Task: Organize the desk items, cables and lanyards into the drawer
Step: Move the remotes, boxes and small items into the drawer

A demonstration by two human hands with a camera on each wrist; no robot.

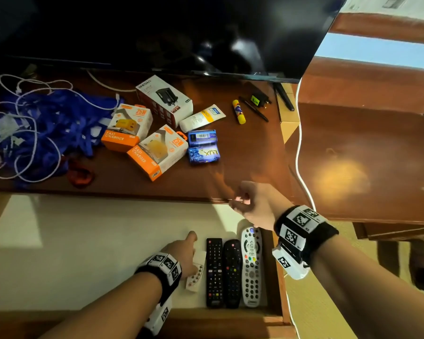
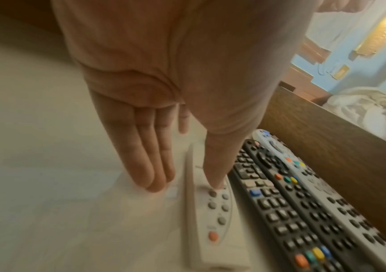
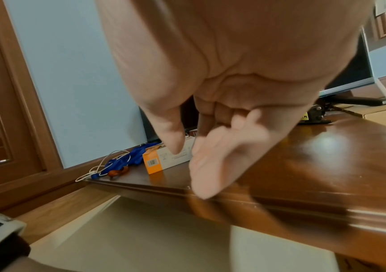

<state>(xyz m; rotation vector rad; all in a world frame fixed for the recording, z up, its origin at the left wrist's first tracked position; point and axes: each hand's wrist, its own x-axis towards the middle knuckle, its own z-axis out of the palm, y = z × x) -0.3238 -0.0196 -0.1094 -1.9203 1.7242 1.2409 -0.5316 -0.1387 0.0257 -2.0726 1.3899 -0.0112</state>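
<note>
While flat L hand [image 2: 141, 128] presses slim white remote [image 2: 210, 211]

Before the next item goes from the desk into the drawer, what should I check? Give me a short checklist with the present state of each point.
1. Open wooden drawer pulled out: ok.
2. Bare drawer floor to the left of the remotes: ok.
3. Small white remote lying flat beside the long black remote: cannot tell; the left hand touches it with the thumb, fingers straight.
4. Right hand free to pick: ok; it hangs loosely curled at the desk edge, holding nothing.
5. Nearest item within easy reach, probably the blue soap box: ok.
6. White cables separate from the blue lanyards: not ok, tangled together.
</note>
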